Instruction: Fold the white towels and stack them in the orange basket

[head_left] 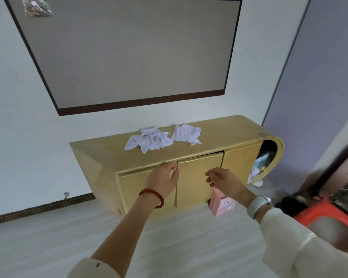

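Crumpled white towels lie on top of a low yellow-wood cabinet (100, 155): a bigger heap (149, 140) to the left and a single towel (186, 133) just right of it. The orange basket (327, 217) shows at the lower right edge, blurred. My left hand (165, 178), with a red bead bracelet on its wrist, hangs in front of the cabinet's front edge with fingers loosely curled and nothing in them. My right hand (223, 180), with a white watch on its wrist, is beside it, fingers relaxed and empty. Both hands are well short of the towels.
A large grey screen (129, 51) with a dark frame hangs on the wall above the cabinet. A pink box (221, 203) stands on the floor against the cabinet doors. The cabinet's open right end (263, 161) holds clutter. Dark furniture stands at the right edge.
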Tool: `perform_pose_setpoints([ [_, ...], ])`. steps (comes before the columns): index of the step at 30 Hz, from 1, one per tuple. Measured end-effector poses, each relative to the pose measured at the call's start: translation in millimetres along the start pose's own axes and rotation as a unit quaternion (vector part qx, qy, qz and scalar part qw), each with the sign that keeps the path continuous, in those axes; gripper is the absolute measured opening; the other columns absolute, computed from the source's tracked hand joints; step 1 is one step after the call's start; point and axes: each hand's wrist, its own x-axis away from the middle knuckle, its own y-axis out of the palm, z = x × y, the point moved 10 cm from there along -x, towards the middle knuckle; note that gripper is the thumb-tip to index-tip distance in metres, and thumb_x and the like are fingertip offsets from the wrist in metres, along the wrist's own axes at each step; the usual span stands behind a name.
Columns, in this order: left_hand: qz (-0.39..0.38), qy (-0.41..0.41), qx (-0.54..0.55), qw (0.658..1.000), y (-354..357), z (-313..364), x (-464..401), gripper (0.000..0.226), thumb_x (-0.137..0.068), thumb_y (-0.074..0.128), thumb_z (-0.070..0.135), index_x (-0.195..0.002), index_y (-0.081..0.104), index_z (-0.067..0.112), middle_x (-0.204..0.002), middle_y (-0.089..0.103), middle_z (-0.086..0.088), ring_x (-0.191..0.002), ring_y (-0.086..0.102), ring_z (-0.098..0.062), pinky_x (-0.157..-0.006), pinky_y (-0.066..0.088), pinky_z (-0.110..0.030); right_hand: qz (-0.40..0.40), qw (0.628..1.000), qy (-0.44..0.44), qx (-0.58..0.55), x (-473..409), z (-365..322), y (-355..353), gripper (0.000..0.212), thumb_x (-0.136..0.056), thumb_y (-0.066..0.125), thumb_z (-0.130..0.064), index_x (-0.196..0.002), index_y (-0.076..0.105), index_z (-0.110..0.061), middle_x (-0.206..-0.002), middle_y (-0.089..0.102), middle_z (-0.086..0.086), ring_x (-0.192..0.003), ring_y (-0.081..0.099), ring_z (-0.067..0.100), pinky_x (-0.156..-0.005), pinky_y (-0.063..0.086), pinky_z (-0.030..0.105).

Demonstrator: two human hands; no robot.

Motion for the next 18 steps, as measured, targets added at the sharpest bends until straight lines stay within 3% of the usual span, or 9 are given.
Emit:
perform_pose_setpoints([
  [7,-0.062,0.011,0.003,0.998,71,-5,-196,0.022,-0.092,0.049,0.019,-0.108,0.062,0.012,-0.105,0.063,-0.006,-0.097,0.059,-0.021,-0.086,0.047,-0.033,0.021,0.999,0.031,0.000,-177,32,-56,0.023,-0.093,0.042,-0.003,-0.101,0.063,0.001,-0.079,0.061,0.006,-0.057,0.054,0.006,-0.065,0.042,0.017],
  [10,-0.073,-0.010,0.010,0.997,112,-18,-262,0.024,-0.091,0.049,0.020,-0.109,0.062,0.011,-0.106,0.062,-0.004,-0.099,0.058,-0.020,-0.088,0.045,-0.030,0.019,0.999,0.045,0.010,-251,64,-71,0.022,-0.092,0.043,-0.003,-0.101,0.063,-0.001,-0.075,0.060,0.002,-0.050,0.055,-0.001,-0.056,0.040,0.007],
  [12,-0.069,-0.035,0.008,0.997,143,-35,-300,0.024,-0.091,0.051,0.020,-0.110,0.062,0.010,-0.107,0.063,-0.006,-0.098,0.059,-0.020,-0.089,0.045,-0.029,0.009,0.999,0.039,0.025,-304,88,-75,0.022,-0.090,0.045,-0.003,-0.101,0.064,-0.004,-0.076,0.061,0.000,-0.056,0.056,-0.002,-0.060,0.041,0.011],
  [15,-0.069,-0.095,0.009,0.993,192,-71,-347,0.024,-0.091,0.052,0.017,-0.111,0.062,0.009,-0.109,0.062,-0.008,-0.097,0.059,-0.020,-0.088,0.042,-0.024,-0.003,0.998,0.030,0.048,-380,128,-70,0.023,-0.088,0.047,-0.004,-0.104,0.064,-0.005,-0.088,0.065,0.006,-0.078,0.056,0.014,-0.075,0.042,0.025],
  [18,-0.077,-0.174,0.020,0.982,239,-106,-382,0.027,-0.091,0.050,0.015,-0.116,0.059,0.009,-0.115,0.059,-0.008,-0.102,0.057,-0.022,-0.091,0.041,-0.026,-0.055,0.995,0.035,0.081,-441,171,-51,0.026,-0.089,0.046,-0.006,-0.110,0.061,-0.009,-0.090,0.060,0.003,-0.081,0.052,0.016,-0.071,0.037,0.022],
])
